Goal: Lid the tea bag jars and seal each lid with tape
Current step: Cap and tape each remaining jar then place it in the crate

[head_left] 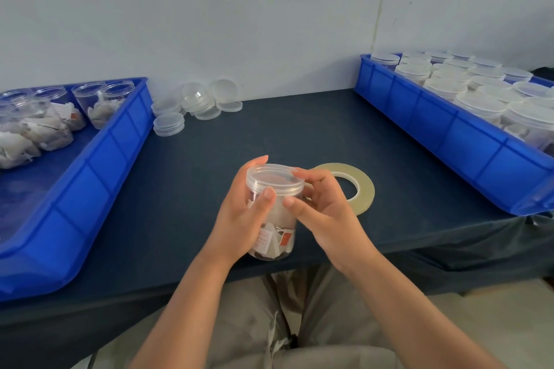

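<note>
A clear plastic jar (277,235) filled with tea bags is held just above the front edge of the dark table, with a clear lid (274,179) sitting on its top. My left hand (242,216) grips the jar's left side, thumb on the front just under the lid. My right hand (325,214) holds its right side, fingers curled at the lid's rim and thumb on the jar wall. A flat roll of pale tape (358,186) lies on the table right behind my right hand.
A blue tray (99,177) on the left holds several open jars of tea bags (45,126). Loose clear lids (192,105) lie by the wall. A blue tray (449,135) on the right holds several lidded jars (479,105).
</note>
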Available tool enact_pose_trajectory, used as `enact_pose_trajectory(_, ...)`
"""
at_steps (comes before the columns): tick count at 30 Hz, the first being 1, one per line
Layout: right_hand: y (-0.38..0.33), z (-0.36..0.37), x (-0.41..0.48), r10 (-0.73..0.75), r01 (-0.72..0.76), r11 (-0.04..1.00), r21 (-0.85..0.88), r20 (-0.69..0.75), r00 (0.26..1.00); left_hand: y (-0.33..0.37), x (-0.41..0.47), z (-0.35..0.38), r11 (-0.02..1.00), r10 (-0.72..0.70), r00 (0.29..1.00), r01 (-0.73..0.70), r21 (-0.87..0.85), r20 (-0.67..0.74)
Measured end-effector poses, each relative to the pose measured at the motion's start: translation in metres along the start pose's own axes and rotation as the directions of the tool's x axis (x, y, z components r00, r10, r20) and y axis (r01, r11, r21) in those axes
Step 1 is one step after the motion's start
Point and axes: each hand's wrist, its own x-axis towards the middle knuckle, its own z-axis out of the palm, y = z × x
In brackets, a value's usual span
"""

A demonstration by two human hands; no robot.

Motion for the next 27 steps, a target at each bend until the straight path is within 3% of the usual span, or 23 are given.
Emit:
enact_pose_trajectory(3,-0.005,-0.004,0.001,0.014,-0.014,1.000,0.013,0.016,1.000,-0.001,0.000,-0.003,1.000,-0.013,1.000,0.013,0.004,0.019)
enact_pose_trajectory(7,-0.018,-0.007,0.000,0.020,-0.011,0.966,-0.258,0.030,0.999,0.001,-0.002,-0.002,1.000,0.010,0.998,-0.011,0.006,0.058)
enact_pose_trajectory(9,-0.028,-0.004,-0.003,-0.016,0.008,0.817,-0.577,-0.008,1.000,0.002,-0.006,0.002,0.999,0.047,0.994,-0.044,-0.031,0.100)
enact_pose_trajectory(11,-0.033,-0.001,-0.005,-0.109,0.082,0.563,-0.822,0.025,0.994,0.000,-0.011,0.008,0.995,0.062,0.992,-0.052,-0.086,0.112)
enact_pose_trajectory(12,-0.036,0.000,-0.006,-0.109,0.100,0.483,-0.870,0.053,0.993,-0.001,-0.013,0.010,0.992,0.054,0.992,-0.041,-0.118,0.110)
enact_pose_trajectory(16,-0.045,0.003,-0.008,-0.021,0.055,0.328,-0.943,0.051,0.998,-0.006,-0.015,0.014,0.990,0.033,0.992,-0.015,-0.141,0.123)
enact_pose_trajectory(19,-0.054,0.000,-0.009,0.019,-0.001,0.386,-0.922,0.006,1.000,-0.010,-0.008,0.013,0.985,-0.023,0.999,0.031,-0.172,0.048)
enact_pose_trajectory(22,-0.073,-0.019,-0.007,0.025,-0.078,0.489,-0.869,-0.076,0.997,-0.016,0.002,0.008,0.946,-0.170,0.968,0.108,-0.306,-0.182)
enact_pose_trajectory(25,-0.111,-0.051,-0.001,-0.085,-0.111,0.550,-0.828,-0.188,0.978,-0.024,0.009,0.005,0.895,-0.286,0.928,0.171,-0.411,-0.237)
enact_pose_trajectory(27,-0.142,-0.076,0.006,-0.215,-0.113,0.510,-0.853,-0.253,0.943,-0.029,0.010,0.006,0.902,-0.304,0.928,0.207,-0.377,-0.216)
